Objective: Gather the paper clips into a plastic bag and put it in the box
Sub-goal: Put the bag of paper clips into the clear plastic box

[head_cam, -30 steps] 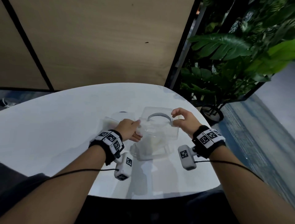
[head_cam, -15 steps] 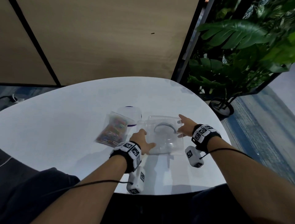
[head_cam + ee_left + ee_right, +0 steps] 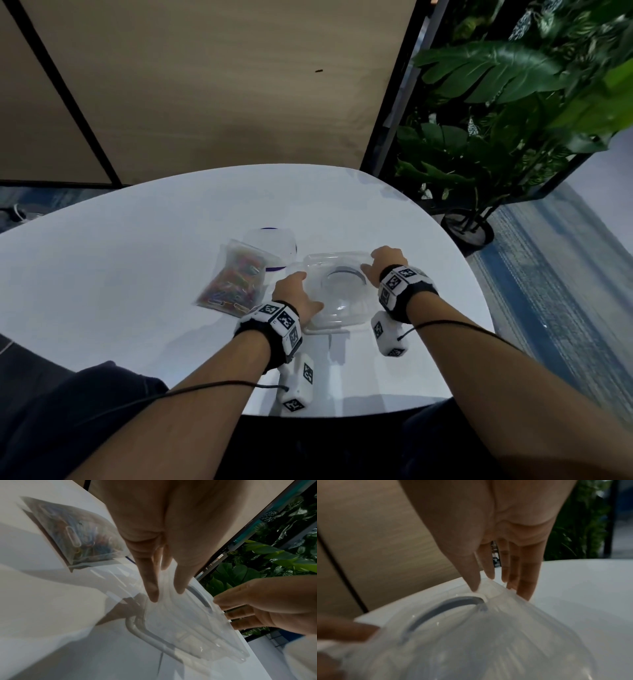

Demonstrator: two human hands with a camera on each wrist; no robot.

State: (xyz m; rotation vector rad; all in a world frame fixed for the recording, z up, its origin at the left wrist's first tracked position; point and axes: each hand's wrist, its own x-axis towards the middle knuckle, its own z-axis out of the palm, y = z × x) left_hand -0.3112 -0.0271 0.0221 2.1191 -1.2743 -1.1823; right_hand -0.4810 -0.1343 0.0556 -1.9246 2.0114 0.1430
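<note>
Fingers [image 3: 150,588] of the left hand [image 3: 294,291] are extended and pressing the near-left edge of the clear box [image 3: 337,291]; the right hand [image 3: 385,262] has its fingers [image 3: 527,582] straight too, thumb on top near the grey handle arc [image 3: 447,605], the rest down the far-right side. Neither hand is clenched, both just brace the box from opposite sides, probably to seat it on the desk [image 3: 137,274] or work the lid. Cannot tell if the lid is latched. Plastic bag [image 3: 236,279] of coloured paper clips [image 3: 85,539] lies flat on the desk just left of the box, not in it, nobody touching it. A clear tub with a purple rim [image 3: 274,248] sits behind the bag, toward the desk's far edge. Judgement: gathering looks done; open the box, drop the bag in.
</note>
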